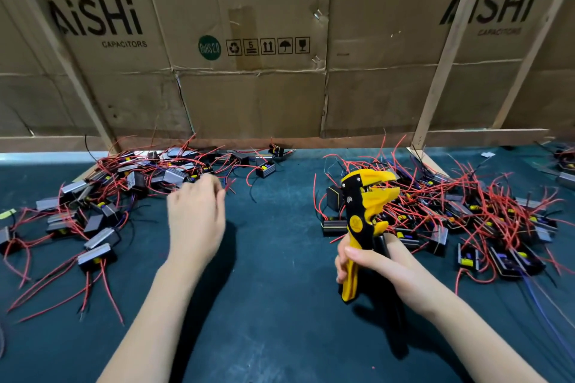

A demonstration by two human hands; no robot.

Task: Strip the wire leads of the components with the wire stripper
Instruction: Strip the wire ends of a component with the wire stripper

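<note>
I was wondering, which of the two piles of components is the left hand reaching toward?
The left hand reaches toward the left pile, beside the far cardboard wall. The right pile lies behind the wire stripper gripped upright in the right hand.

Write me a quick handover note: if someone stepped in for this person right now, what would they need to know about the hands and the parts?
Right hand: grips the handles of the yellow wire stripper, head up, no wire visibly in it.
Left hand: reaches to the left pile, fingers at its edge; whether it holds a lead cannot be told.
Right pile: more components with red leads, on the green mat.
Done: which pile is stripped cannot be told.
Left: pick a component, strip its leads.
</note>
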